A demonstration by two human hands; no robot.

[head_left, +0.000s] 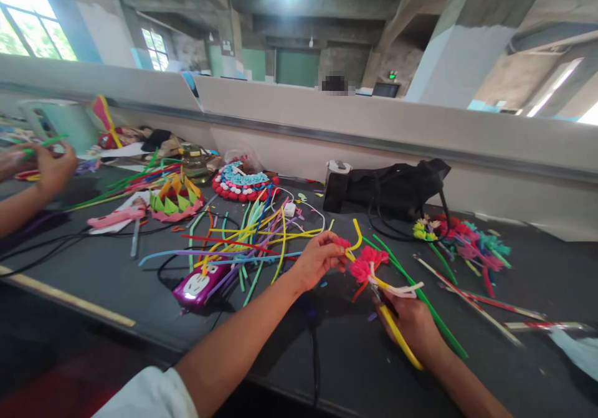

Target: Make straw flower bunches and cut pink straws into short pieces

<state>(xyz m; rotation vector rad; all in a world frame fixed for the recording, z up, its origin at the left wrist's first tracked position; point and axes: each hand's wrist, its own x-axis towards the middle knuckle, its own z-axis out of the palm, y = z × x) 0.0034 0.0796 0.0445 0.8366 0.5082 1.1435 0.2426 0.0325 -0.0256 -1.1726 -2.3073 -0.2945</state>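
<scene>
My left hand (317, 257) pinches the top of a pipe-cleaner flower (367, 262) with pink fuzzy blooms, held just above the dark table (116, 281). My right hand (411, 324) is closed round the lower stems of the same piece, a yellow pipe cleaner (399, 337) and a green one (434, 318) sticking out of the fist. A white twisted strand (404, 290) curls beside my right thumb.
A heap of loose coloured pipe cleaners (247, 237) lies left of my hands, with a purple case (199, 286) and a round beaded piece (243, 184). A black bag (392, 187) sits behind; finished flowers (460, 234) lie right. Another person's hands (51, 169) work at far left.
</scene>
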